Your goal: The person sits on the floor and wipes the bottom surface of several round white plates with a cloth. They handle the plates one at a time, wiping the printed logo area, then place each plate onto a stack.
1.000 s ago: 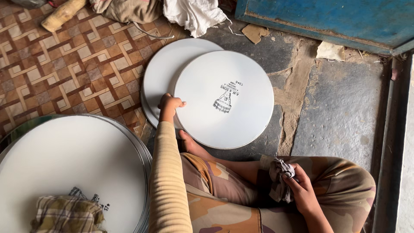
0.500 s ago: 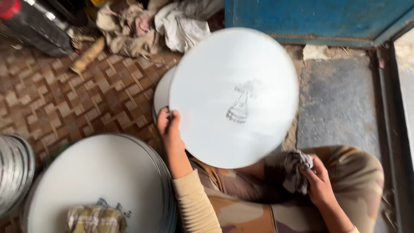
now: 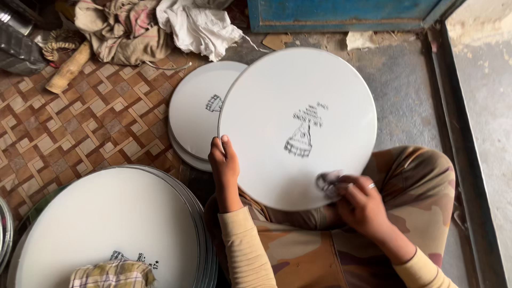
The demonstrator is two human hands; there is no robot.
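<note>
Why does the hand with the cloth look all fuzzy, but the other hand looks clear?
In the head view the right hand and its small cloth are smeared by motion blur against the white round disc; the left hand gripping the disc's edge is sharp. Light is soft and even, with no glare on the disc.

Showing white with a dark grey printed emblem: the round disc [image 3: 297,128], and likewise the second disc [image 3: 200,114] lying on brown-and-cream geometric floor tiles [image 3: 80,122]. Wearing a cream sleeve [image 3: 245,248] and tan-and-brown camouflage trousers [image 3: 410,176] (silver ring on one finger). Lying nearby: a yellow-and-grey checked cloth [image 3: 112,274], a blue door frame [image 3: 341,16].
</note>
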